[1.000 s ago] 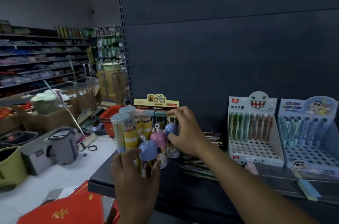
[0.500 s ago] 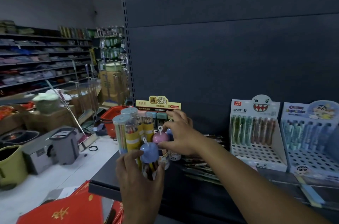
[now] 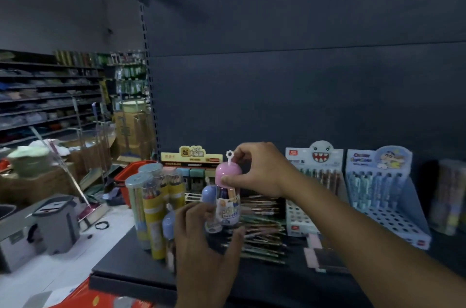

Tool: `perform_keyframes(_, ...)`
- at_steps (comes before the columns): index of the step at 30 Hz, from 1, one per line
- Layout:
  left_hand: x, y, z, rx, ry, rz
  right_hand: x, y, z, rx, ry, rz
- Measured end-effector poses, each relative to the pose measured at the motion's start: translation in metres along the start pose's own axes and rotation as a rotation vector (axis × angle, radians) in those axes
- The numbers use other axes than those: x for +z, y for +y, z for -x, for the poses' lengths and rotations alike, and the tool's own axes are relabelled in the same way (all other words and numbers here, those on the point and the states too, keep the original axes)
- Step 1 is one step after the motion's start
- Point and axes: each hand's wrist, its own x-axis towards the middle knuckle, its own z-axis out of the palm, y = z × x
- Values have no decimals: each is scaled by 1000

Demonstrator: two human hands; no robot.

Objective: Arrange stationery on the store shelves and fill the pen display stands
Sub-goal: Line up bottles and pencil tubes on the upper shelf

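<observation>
Where the right fingers (image 3: 228,178) are pinching: on the pink domed plastic cap (image 3: 227,169) of a small clear pencil tube (image 3: 228,206).
Right hand (image 3: 262,171): is holding that tube upright over the dark metal shelf (image 3: 121,267); cannot tell whether its base is touching.
Left hand (image 3: 204,247): is hovering, blurred, before the tube with fingers loosely curved; cannot tell if they are gripping anything.
Left neighbours: blue-capped tube (image 3: 168,224) and tall grey-lidded clear cylinders of coloured pencils (image 3: 141,209) are standing close by.
Right neighbours: loose pens (image 3: 262,234) are lying beside a white shark-faced pen display stand (image 3: 312,181) and a pale blue cartoon pen display stand (image 3: 378,196).
</observation>
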Motion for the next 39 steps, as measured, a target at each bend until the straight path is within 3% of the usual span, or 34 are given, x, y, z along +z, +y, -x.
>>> perform_keyframes(4,38,29,-2,-152,-196,173,-46,9,30,65,21,-16)
perform_keyframes(7,66,54,4,-278,-461,407,-78,27,57,127,82,-11)
perform_keyframes(10,97,85,13,-308,-622,539,-112,51,89,204,131,-4)
perform_keyframes(15,156,152,37,-359,-767,643,-171,100,157,305,210,-48)
perform_keyframes(20,223,228,66,-334,-790,719,-215,154,231,378,323,64)
perform_keyframes(28,327,324,128,-285,-1054,834,-275,243,348,637,493,97)
perform_keyframes(32,384,348,167,-77,-1198,691,-306,302,391,779,577,150)
perform_keyframes(36,423,369,196,316,-1342,194,-328,353,423,889,611,205)
perform_keyframes(39,439,381,209,426,-1449,19,-334,391,435,912,628,216)
